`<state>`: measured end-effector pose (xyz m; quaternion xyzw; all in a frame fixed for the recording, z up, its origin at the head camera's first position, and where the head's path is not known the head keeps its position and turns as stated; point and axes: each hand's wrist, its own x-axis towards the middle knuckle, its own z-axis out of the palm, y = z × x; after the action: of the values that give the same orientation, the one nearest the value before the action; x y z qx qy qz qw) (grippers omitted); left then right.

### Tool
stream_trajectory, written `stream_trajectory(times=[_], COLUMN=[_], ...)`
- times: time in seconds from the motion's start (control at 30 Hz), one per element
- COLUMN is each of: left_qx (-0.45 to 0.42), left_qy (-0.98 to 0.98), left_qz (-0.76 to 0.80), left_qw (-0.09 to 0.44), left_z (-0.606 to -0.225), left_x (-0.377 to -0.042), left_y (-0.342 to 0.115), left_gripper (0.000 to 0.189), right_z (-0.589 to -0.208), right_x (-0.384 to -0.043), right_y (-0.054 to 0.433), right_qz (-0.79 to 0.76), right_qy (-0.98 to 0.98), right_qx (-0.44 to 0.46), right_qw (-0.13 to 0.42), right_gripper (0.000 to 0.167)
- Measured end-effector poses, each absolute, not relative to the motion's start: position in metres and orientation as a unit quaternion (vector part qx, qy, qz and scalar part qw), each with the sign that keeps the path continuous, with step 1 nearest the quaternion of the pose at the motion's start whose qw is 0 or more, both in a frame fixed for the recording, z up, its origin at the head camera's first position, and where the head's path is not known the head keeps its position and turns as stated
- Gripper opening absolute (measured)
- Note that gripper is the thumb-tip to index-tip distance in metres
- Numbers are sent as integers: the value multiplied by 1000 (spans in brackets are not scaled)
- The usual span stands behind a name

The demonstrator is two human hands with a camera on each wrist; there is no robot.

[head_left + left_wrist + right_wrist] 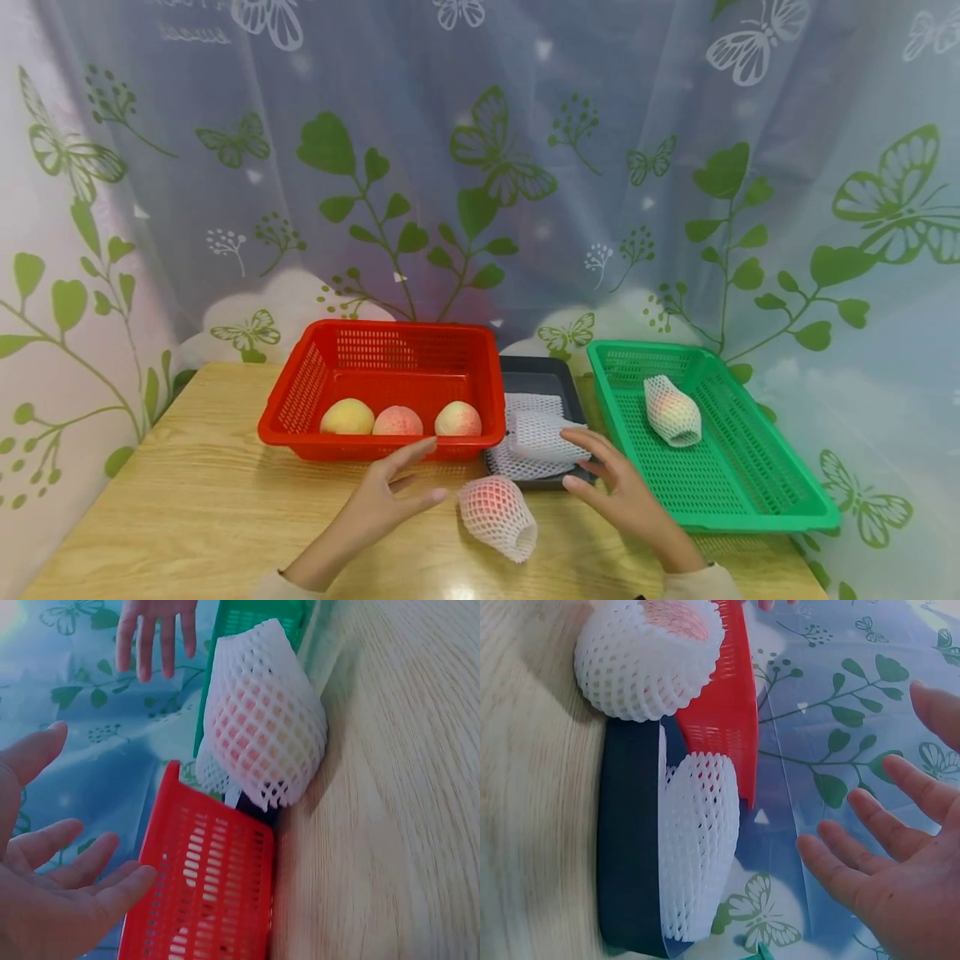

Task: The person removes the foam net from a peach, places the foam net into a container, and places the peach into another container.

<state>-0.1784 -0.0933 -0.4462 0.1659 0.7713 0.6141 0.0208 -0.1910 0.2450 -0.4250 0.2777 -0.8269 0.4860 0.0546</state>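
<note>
A peach in a white foam net sleeve (pixel 497 515) lies on the wooden table between my two hands, touched by neither. My left hand (pixel 390 497) hovers to its left in front of the red basket, fingers relaxed and holding nothing. On the other side my right hand (pixel 617 485), also holding nothing, spreads its fingers beside the dark tray. That tray (pixel 536 367) holds several flat foam net sleeves (pixel 543 435). In the right wrist view the wrapped peach (pixel 649 664) sits close to the tray's end (pixel 630 840), with the fingers of my right hand (pixel 900 847) well apart from it.
The red basket (pixel 405 450) at the back left holds three bare peaches (pixel 397 422) along its near side. At the right a green basket (pixel 720 525) contains one sleeved peach (pixel 672 412). A patterned curtain (pixel 420 167) hangs right behind the table (pixel 187 517).
</note>
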Motion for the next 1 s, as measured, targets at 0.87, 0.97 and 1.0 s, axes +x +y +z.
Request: stream_trajectory(times=[0.87,0.97,1.0], left_qx=[160,161,162], left_qy=[775,775,774], left_qz=[611,611,612], left_qw=[21,24,26], left_z=[-449,-451,-452], left_x=[-170,-171,-172], left_y=[-117,-113,-111], left_gripper=[66,62,60], right_z=[-431,-433,-434], right_x=[-177,-179,-180], right_y=[254,252,251], right_qz=[494,495,494], right_qy=[-827,-826,-826], right_qx=[263,266,266], right_qw=[55,55,54], right_gripper=[49,49,49])
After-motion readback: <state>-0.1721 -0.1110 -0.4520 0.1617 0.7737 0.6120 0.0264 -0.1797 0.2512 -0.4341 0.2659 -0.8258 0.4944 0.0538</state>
